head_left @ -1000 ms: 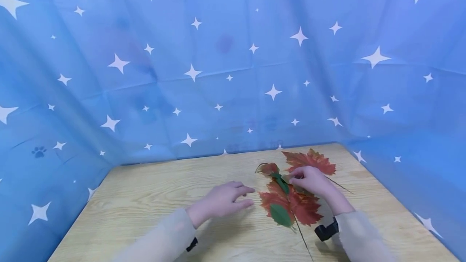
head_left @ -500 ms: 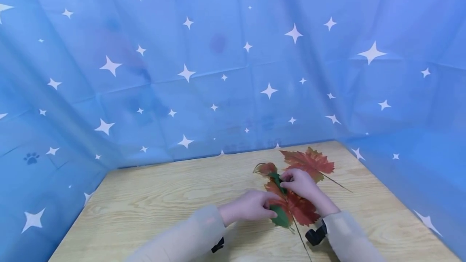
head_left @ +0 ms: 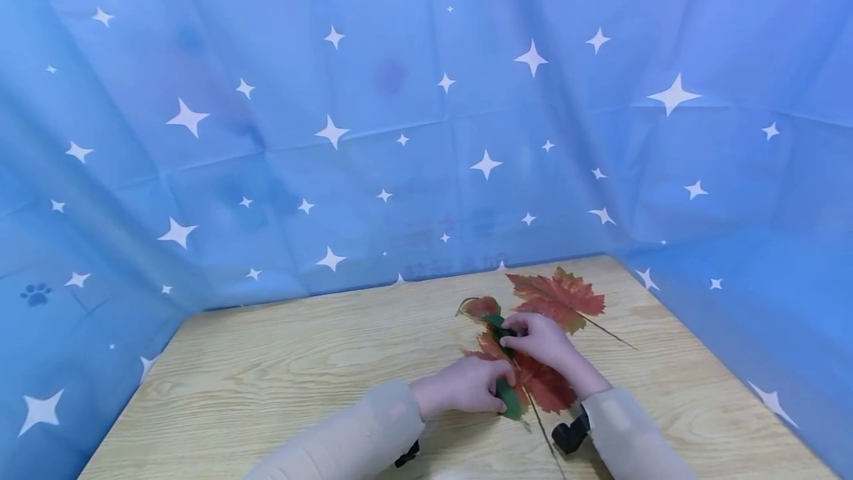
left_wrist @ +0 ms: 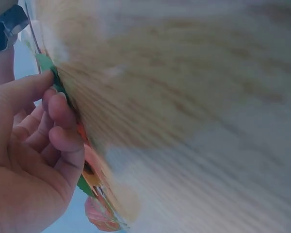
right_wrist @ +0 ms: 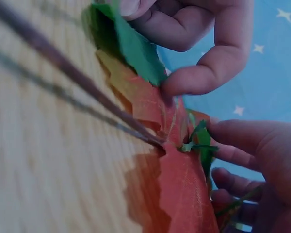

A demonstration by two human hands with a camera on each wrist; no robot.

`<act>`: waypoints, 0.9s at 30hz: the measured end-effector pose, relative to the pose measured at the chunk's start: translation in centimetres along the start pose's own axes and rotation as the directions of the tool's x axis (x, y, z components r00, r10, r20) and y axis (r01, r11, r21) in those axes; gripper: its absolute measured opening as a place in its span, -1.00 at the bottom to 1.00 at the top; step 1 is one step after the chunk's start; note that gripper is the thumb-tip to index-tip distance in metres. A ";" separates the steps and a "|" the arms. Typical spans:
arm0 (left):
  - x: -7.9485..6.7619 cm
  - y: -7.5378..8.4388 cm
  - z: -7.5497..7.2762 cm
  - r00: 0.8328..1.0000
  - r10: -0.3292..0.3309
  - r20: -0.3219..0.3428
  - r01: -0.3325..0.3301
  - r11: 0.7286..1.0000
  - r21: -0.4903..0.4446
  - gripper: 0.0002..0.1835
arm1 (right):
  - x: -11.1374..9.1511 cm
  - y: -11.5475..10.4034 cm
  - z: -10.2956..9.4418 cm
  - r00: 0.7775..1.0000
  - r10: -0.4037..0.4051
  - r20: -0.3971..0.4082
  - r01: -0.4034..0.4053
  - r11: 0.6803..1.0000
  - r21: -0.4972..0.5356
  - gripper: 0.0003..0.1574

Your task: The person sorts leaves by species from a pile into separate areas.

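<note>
Head view: wood-grain table [head_left: 286,361], blue star-print cloth [head_left: 373,110] along the far side and at left and right. Leaf spray sits right of centre: near red leaf [head_left: 548,385], near green leaf [head_left: 512,400] by its near left edge, far green leaf [head_left: 493,320] at its far end, small reddish leaf [head_left: 481,307] beyond that. Brown stem [head_left: 545,432] runs toward the near edge. Far red leaf [head_left: 556,296] lies separately at far right, own thin stem pointing right and near. Left hand [head_left: 466,384] at the near left of the spray, index and thumb bent, near green leaf between them. Right hand [head_left: 541,339] over the far part, thumb and index close together at the far green leaf. Both arms in pale sleeves [head_left: 346,432], black wrist device [head_left: 569,435] at the right cuff.

Left wrist view: left hand's index and thumb nearly together, pinching the near green leaf; other fingers curled loosely. Red and green leaf parts show beyond, small reddish leaf at the bottom.

Right wrist view: left hand's fingers on the near green leaf, which is tilted up. Right hand's thumb presses the far green leaf, fingers bent behind it, looks like a pinch. Red leaf and brown stem in between, blurry in places.
</note>
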State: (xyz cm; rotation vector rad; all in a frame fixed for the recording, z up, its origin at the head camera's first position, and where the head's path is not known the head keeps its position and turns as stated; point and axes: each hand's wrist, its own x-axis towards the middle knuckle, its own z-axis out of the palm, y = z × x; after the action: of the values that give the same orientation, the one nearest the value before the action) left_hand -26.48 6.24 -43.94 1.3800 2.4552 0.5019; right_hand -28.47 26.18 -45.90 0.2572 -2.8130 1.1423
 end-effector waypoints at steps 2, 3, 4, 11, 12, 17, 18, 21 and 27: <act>0.0 0.0 0.1 1.000 -0.004 -0.005 0.004 1.000 -0.008 -0.71 | 0.0 0.1 0.1 1.000 0.001 0.003 -0.001 1.000 0.002 -0.63; -0.1 0.0 0.1 1.000 -0.006 -0.008 0.006 1.000 -0.014 -0.72 | 0.0 0.1 0.1 1.000 -0.001 0.004 0.001 1.000 0.002 -0.60; -0.1 0.0 0.1 1.000 -0.007 -0.009 0.007 1.000 -0.019 -0.72 | 0.0 0.1 0.1 1.000 -0.005 0.006 0.005 1.000 0.004 -0.58; 0.0 -0.3 -0.2 0.997 -0.032 0.074 0.036 0.998 -0.051 -0.75 | 0.0 -0.1 0.3 0.998 -0.050 0.042 0.048 0.998 0.041 -0.52; 0.1 -0.4 -0.2 0.995 -0.040 0.094 0.046 0.997 -0.067 -0.75 | 0.0 -0.1 0.3 0.997 -0.061 0.050 0.059 0.997 0.043 -0.52; 0.3 -0.5 -0.3 0.985 -0.061 0.160 0.079 0.991 -0.109 -0.77 | -0.2 0.1 0.4 0.990 -0.118 0.082 0.116 0.993 0.036 -0.61; 0.3 -0.5 -0.3 0.984 -0.062 0.164 0.080 0.991 -0.108 -0.77 | -0.2 0.1 0.4 0.989 -0.124 0.085 0.122 0.992 0.035 -0.64; 0.3 -0.5 -0.3 0.984 -0.067 0.166 0.085 0.990 -0.108 -0.79 | -0.1 0.2 0.4 0.987 -0.132 0.093 0.129 0.991 0.040 -0.71; -0.1 -0.4 -0.2 0.983 -0.088 0.159 0.115 0.979 -0.167 -0.82 | -0.1 0.4 0.5 0.982 -0.159 0.101 0.156 0.987 0.040 -0.79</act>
State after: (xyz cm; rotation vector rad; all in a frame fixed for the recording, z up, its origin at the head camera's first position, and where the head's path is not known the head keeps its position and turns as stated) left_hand -26.85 5.91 -43.93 1.1714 2.2869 0.5538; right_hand -28.49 26.13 -46.49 0.5474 -2.8035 1.1708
